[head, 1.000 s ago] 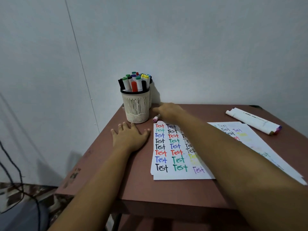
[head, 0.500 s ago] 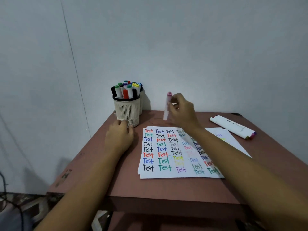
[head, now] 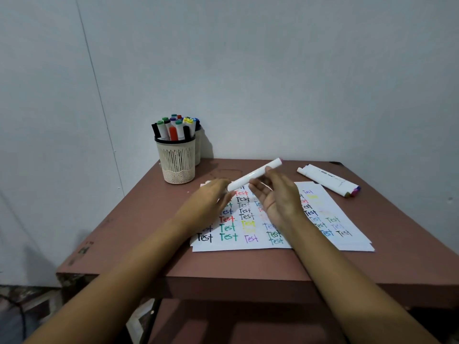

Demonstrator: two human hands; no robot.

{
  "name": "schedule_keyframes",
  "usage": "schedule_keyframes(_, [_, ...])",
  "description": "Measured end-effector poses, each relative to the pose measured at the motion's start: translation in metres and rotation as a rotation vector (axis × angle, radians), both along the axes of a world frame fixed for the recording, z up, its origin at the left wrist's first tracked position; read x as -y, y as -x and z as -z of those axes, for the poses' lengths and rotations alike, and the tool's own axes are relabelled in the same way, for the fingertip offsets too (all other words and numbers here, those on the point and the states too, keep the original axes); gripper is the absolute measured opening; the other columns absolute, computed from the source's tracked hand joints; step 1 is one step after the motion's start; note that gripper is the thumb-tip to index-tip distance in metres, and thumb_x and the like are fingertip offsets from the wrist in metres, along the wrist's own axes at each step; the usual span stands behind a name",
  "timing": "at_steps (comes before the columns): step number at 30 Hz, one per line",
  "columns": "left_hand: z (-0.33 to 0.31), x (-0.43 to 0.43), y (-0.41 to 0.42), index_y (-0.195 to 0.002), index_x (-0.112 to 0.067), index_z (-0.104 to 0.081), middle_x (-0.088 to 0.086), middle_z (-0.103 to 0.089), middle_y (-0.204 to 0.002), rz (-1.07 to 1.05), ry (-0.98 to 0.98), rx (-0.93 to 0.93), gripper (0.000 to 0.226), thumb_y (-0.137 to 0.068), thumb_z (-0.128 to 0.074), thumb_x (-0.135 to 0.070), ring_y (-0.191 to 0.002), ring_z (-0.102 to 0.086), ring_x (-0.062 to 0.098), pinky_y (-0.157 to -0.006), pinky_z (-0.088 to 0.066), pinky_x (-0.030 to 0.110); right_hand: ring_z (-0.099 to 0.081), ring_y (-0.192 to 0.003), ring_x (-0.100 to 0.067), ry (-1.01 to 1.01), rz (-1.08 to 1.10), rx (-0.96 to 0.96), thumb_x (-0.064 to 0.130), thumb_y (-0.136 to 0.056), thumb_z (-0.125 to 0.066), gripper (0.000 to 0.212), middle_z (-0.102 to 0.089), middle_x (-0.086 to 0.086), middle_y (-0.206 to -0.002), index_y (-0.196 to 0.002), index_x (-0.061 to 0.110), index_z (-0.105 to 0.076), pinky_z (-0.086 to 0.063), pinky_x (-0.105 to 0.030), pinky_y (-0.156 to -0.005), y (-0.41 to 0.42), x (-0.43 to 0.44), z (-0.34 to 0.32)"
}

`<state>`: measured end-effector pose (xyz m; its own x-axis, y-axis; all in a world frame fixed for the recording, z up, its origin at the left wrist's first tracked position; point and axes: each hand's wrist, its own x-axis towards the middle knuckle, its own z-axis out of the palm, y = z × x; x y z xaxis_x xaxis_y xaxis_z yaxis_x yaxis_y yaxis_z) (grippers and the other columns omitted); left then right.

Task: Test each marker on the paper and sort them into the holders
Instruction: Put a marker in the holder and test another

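Note:
A white marker (head: 250, 175) with a pink cap lies slanted in the air above the paper (head: 280, 242). My right hand (head: 278, 194) holds its middle with fingers and thumb. My left hand (head: 211, 197) grips its lower left end. The paper sheets carry several coloured "Test" words. A cream mesh holder (head: 176, 163) at the back left of the table is full of several capped markers. A second holder (head: 198, 145) stands right behind it, mostly hidden.
A few white markers (head: 327, 180) lie together at the back right of the brown table (head: 248, 266). A grey wall rises directly behind the table. The table's front edge is near my forearms, with floor below at the left.
My right hand brought the pink-capped marker from upright near the holder down over the paper and tilted it. My left hand left the table beside the holder and took the marker's lower end.

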<state>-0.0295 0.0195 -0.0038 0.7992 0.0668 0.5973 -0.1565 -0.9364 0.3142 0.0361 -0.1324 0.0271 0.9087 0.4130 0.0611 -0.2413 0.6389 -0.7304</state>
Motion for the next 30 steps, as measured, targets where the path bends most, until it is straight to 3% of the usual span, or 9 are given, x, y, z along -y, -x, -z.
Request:
schedule_keyframes(5, [0.0, 0.004, 0.004, -0.11, -0.001, -0.057, 0.01, -0.062, -0.085, 0.055, 0.018, 0.012, 0.027, -0.093, -0.051, -0.021, -0.072, -0.047, 0.015, -0.063, -0.028, 0.022, -0.044, -0.049, -0.008, 0.452, -0.13, 0.222, 0.016, -0.091, -0.062, 0.007, -0.05, 0.0, -0.066, -0.086, 0.012, -0.059, -0.035, -0.018, -0.043, 0.006, -0.006, 0.009])
schedule_keyframes(7, [0.0, 0.005, 0.005, -0.102, -0.002, -0.056, 0.005, -0.057, -0.076, 0.072, 0.017, 0.022, 0.03, -0.09, -0.045, -0.028, -0.067, -0.042, 0.009, -0.06, -0.026, 0.022, -0.042, -0.045, -0.007, 0.496, -0.146, 0.246, 0.016, -0.09, -0.063, 0.01, -0.051, -0.001, -0.063, -0.083, 0.011, -0.057, -0.031, -0.017, -0.041, 0.005, -0.008, 0.011])
schedule_keyframes(11, [0.0, 0.006, 0.005, -0.094, -0.003, -0.056, -0.002, -0.052, -0.065, 0.073, 0.084, 0.016, 0.033, -0.088, -0.044, -0.034, -0.062, -0.041, 0.01, -0.054, -0.026, 0.021, -0.046, -0.043, -0.005, 0.455, -0.16, 0.265, 0.013, -0.093, -0.059, 0.015, -0.054, -0.003, -0.062, -0.079, 0.007, -0.056, -0.034, -0.015, -0.04, 0.004, -0.008, 0.012])
schedule_keyframes(16, [0.0, 0.002, 0.007, -0.11, -0.018, -0.063, -0.017, -0.05, -0.062, 0.011, 0.115, 0.036, 0.044, -0.086, -0.045, -0.05, -0.059, -0.049, -0.004, -0.053, -0.029, 0.011, -0.049, -0.046, -0.005, 0.387, -0.141, 0.321, 0.011, -0.093, -0.057, 0.014, -0.056, 0.0, -0.056, -0.08, 0.006, -0.057, -0.038, -0.015, -0.043, 0.004, -0.009, 0.015])
schedule_keyframes(21, [-0.001, -0.003, 0.008, -0.114, -0.028, -0.06, -0.002, -0.063, -0.076, -0.029, 0.157, 0.002, 0.062, -0.074, -0.037, -0.069, -0.062, -0.05, 0.009, -0.059, -0.039, 0.023, -0.049, -0.044, -0.006, 0.383, -0.085, 0.307, 0.012, -0.092, -0.059, 0.01, -0.055, -0.005, -0.062, -0.084, 0.006, -0.057, -0.039, -0.017, -0.044, 0.005, -0.01, 0.014])
schedule_keyframes(24, [-0.003, -0.012, 0.009, -0.123, -0.025, -0.051, 0.008, -0.064, -0.09, -0.065, 0.218, -0.064, 0.054, -0.082, -0.047, -0.061, -0.077, -0.056, 0.017, -0.068, -0.039, 0.032, -0.051, -0.044, -0.01, 0.265, 0.027, 0.161, 0.015, -0.092, -0.06, 0.011, -0.054, -0.004, -0.063, -0.086, 0.011, -0.052, -0.042, -0.019, -0.042, 0.002, -0.005, 0.009])
schedule_keyframes(27, [-0.001, -0.023, 0.012, -0.128, -0.016, -0.048, -0.003, -0.048, -0.096, -0.102, 0.177, -0.161, 0.043, -0.091, -0.053, -0.038, -0.083, -0.046, 0.008, -0.071, -0.029, 0.021, -0.06, -0.049, -0.018, 0.124, 0.077, 0.009, 0.015, -0.096, -0.053, 0.014, -0.056, -0.013, -0.072, -0.084, 0.014, -0.046, -0.053, -0.024, -0.048, -0.004, 0.006, 0.006])
schedule_keyframes(30, [0.003, -0.026, 0.014, -0.127, -0.022, -0.049, -0.003, -0.041, -0.101, -0.113, 0.124, -0.298, 0.053, -0.082, -0.051, -0.049, -0.095, -0.045, 0.01, -0.084, -0.035, 0.026, -0.065, -0.053, -0.027, 0.071, 0.045, -0.047, 0.012, -0.096, -0.049, 0.013, -0.057, -0.02, -0.078, -0.084, 0.013, -0.044, -0.059, -0.032, -0.058, -0.004, 0.012, 0.006])
